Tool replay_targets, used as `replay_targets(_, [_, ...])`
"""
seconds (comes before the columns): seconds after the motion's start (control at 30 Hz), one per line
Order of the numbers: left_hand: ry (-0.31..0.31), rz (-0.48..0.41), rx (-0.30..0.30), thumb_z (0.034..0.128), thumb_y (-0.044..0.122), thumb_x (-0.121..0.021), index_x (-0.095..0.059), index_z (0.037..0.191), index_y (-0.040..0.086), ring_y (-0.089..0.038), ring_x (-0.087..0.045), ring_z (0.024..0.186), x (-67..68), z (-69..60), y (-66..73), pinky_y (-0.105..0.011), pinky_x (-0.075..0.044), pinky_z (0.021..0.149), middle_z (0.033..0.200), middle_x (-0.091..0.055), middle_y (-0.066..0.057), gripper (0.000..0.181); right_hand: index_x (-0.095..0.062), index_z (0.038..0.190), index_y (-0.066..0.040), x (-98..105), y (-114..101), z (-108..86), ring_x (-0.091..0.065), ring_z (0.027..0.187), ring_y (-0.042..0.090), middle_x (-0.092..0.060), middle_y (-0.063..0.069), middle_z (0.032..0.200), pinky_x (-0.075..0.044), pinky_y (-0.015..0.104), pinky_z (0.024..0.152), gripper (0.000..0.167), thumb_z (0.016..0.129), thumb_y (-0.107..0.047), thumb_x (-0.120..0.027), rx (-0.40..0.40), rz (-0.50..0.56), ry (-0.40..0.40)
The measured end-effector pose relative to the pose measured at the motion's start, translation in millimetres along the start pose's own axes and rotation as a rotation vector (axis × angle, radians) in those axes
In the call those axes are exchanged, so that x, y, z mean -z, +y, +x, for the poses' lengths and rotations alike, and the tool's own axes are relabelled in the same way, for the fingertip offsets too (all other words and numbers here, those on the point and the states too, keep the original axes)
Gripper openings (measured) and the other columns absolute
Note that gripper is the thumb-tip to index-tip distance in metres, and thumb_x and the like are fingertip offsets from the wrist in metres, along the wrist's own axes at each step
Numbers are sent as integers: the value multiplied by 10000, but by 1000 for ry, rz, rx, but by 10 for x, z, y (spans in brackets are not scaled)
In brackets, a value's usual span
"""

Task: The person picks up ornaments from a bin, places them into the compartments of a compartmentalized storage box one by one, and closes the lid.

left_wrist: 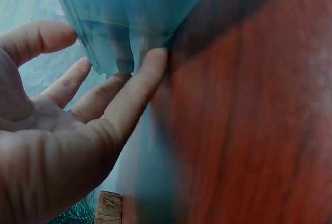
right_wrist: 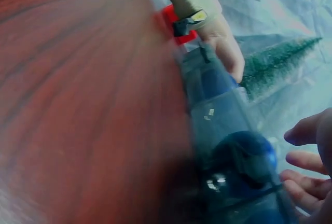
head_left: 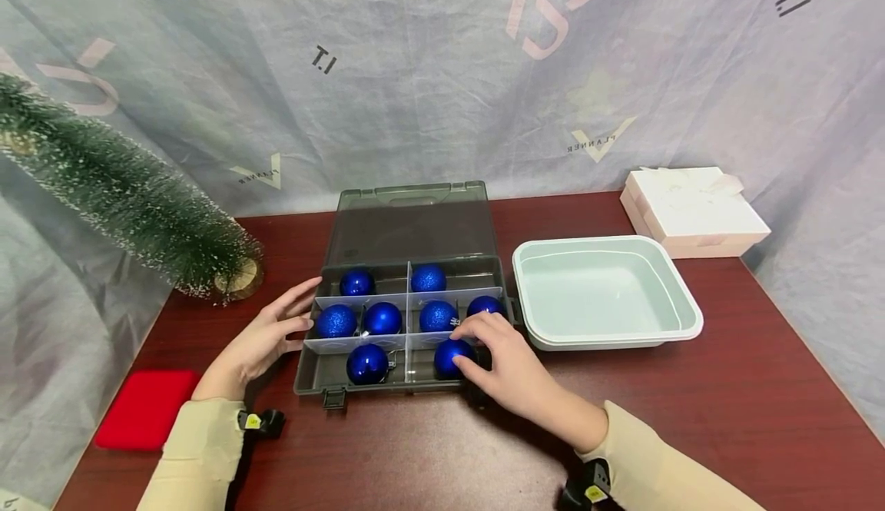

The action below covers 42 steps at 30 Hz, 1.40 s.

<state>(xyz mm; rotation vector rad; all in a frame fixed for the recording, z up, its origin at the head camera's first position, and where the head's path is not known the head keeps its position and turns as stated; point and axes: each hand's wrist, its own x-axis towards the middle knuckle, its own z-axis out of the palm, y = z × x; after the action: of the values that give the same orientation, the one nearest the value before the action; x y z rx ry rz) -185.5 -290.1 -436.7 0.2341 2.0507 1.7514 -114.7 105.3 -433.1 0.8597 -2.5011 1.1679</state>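
Note:
A dark translucent divided box [head_left: 318,373] lies with its lid [head_left: 415,230] raised behind it. Several blue Christmas ball ornaments, some glittery, some smooth, sit in its compartments: one each in the back and front compartments, two in each middle one. My left hand [head_left: 259,342] rests its fingertips on the box's left side; in the left wrist view the fingers [left_wrist: 127,97] are loosely spread against the wall. My right hand [head_left: 515,369] hovers over the front right blue ball [head_left: 452,357], fingers loosely bent. The right wrist view shows its fingertips [right_wrist: 296,136] apart from the ball [right_wrist: 251,154].
Right of the box stands a pale green plastic basin [head_left: 601,334]. A white gift box [head_left: 712,219] is at the back right. A small artificial Christmas tree [head_left: 138,196] on a wooden base stands at the left, with a red cloth-like item [head_left: 147,409] nearer the front. A printed curtain hangs behind.

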Motion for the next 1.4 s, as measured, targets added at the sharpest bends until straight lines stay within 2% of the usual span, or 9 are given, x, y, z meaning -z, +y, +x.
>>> replay_targets(0.23, [-18,37,-7,1055,84,-502,-216,1628,103,-409,-387,1314,34,23,76,-599,-434,975,1656,-142,-261,641,-696,1154,-44,261,-29,153,-680,1015,236,-701,74,1145,-552,387,865,206,949,-63,-712,-134,235,-92])
replay_targets(0.37, [-18,73,-9,1062,88,-489,-207,1614,58,-360,-450,1276,59,44,166,-508,-470,968,1622,-204,-298,621,-690,1222,-48,500,-52,298,-669,1076,268,-698,86,1199,-539,354,891,238,988,-89,-673,-193,307,-136])
replay_targets(0.5, [20,120,-2,1064,94,-492,-187,1612,24,-241,-513,1229,91,84,299,-428,-481,981,1594,-250,-310,631,-667,1289,-42,760,-58,455,-661,1119,260,-692,89,1238,-526,332,913,293,1012,-133,-648,-255,351,-157])
replay_targets(0.67, [75,160,20,1062,73,-463,-160,1624,2,-396,-405,1352,142,181,503,-509,-353,1110,1629,-196,-287,643,-622,1343,10,1000,26,649,-645,1150,218,-671,135,1279,-493,339,983,334,1043,-135,-591,-349,478,-136])
replay_targets(0.73, [98,162,29,1058,76,-447,-147,1628,3,-446,-328,1408,162,238,590,-531,-282,1145,1648,-169,-266,648,-586,1369,53,1067,79,731,-639,1162,202,-650,166,1309,-468,358,1020,361,1057,-126,-559,-398,580,-118])
replay_targets(0.87, [142,140,34,1064,107,-431,-144,1626,3,-418,-262,1468,196,375,753,-526,-228,1165,1660,-157,-236,639,-466,1443,124,1173,208,901,-618,1205,179,-560,226,1414,-426,347,1061,439,1090,-136,-472,-522,776,-97])
replay_targets(1.03, [161,64,41,1098,161,-385,-161,1611,-39,-385,-195,1504,241,589,880,-528,-229,1168,1648,-169,-264,595,-302,1532,135,1263,422,1135,-446,1396,315,-372,283,1555,-329,361,1136,520,1119,-173,-370,-656,917,-123])
replay_targets(1.13, [165,40,62,1106,186,-379,-178,1596,-73,-401,-198,1501,272,736,919,-524,-238,1169,1640,-183,-277,590,-209,1564,123,1280,573,1283,-301,1473,369,-266,295,1604,-265,356,1170,560,1124,-199,-338,-734,988,-120])
replay_targets(1.4, [159,-58,171,1101,230,-382,-145,1594,-88,-424,-210,1493,375,1027,893,-513,-213,1181,1629,-184,-302,633,-99,1608,60,1161,907,1545,-176,1520,335,-126,237,1664,-193,351,1196,620,1125,-253,-331,-918,1111,-104])
